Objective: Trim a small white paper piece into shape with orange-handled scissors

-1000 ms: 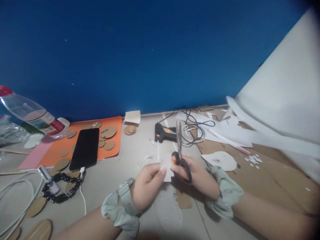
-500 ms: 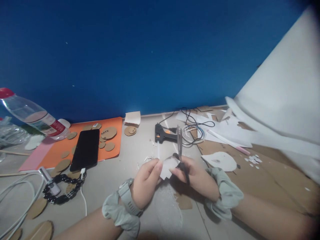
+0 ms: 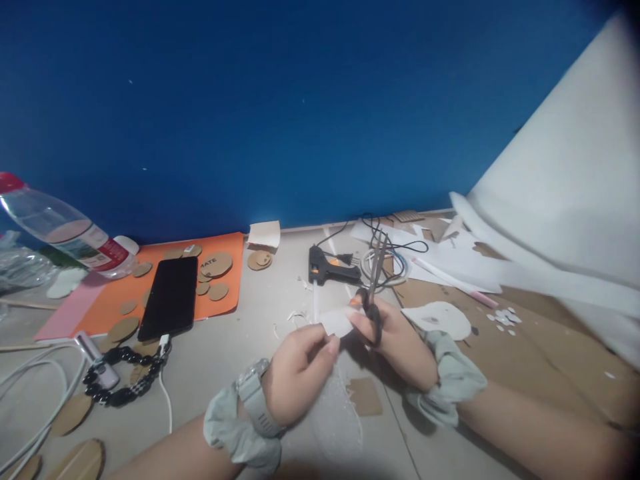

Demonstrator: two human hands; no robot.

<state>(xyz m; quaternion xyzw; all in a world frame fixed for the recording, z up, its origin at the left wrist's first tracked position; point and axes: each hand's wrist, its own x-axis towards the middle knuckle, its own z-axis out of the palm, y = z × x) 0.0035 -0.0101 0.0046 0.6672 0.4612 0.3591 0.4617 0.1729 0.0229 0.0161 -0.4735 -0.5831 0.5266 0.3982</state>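
A small piece of white paper (image 3: 336, 321) is pinched at its left edge between the thumb and fingers of my left hand (image 3: 303, 370). My right hand (image 3: 393, 343) is closed around the black handles of a pair of scissors (image 3: 379, 267), whose blades point up and away, slightly apart. The right thumb and fingertips also touch the right end of the paper. Just beyond the hands lies a black hot glue gun (image 3: 333, 270) with a white glue stick in it. Under my wrists is a translucent whitish sheet (image 3: 337, 427) beside a small cardboard scrap (image 3: 365, 397).
At left, a phone (image 3: 169, 297) and cardboard discs (image 3: 217, 264) lie on orange paper (image 3: 231, 293). A plastic bottle (image 3: 70, 230) leans there, near a beaded bracelet (image 3: 123, 397). At right are a white cutout (image 3: 440, 320), small white bits (image 3: 503, 320) and cardboard (image 3: 530, 373). A blue wall (image 3: 300, 133) stands behind.
The scissors have tilted to the right in my right hand, with the blades slightly parted. The paper has turned between my hands, and my left hand has shifted a little right.
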